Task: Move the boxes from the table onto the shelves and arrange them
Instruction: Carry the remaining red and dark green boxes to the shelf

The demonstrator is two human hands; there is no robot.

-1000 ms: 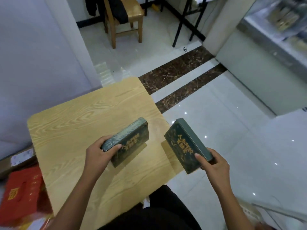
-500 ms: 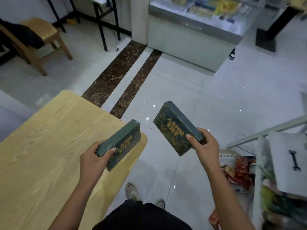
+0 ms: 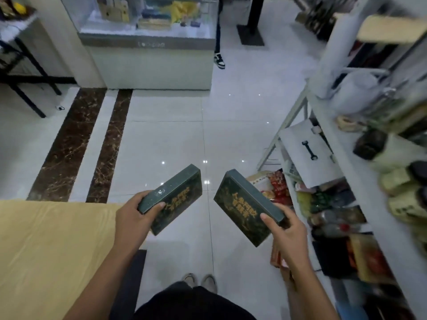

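Observation:
I carry two dark green boxes with gold lettering over the tiled floor. My left hand (image 3: pixel 134 218) grips the near end of the left box (image 3: pixel 178 195), thumb on its top edge. My right hand (image 3: pixel 286 232) holds the right box (image 3: pixel 242 204) by its near corner, the box tilted with its printed face toward me. The wooden table (image 3: pixel 46 250) lies at the lower left, behind both boxes. White shelves (image 3: pixel 353 172) crowded with goods stand along the right side, close to the right box.
A glass display counter (image 3: pixel 147 56) stands ahead across the floor, with another person's shoe (image 3: pixel 219 61) beside it. Bags and packets (image 3: pixel 275 183) lie on the floor at the foot of the shelves. A black table frame (image 3: pixel 25 72) is at the far left. My feet (image 3: pixel 198 280) show below.
The view has swung to the right, away from the table and toward the shelves. Both boxes have left the tabletop area and now hang over the floor, still held the same way.

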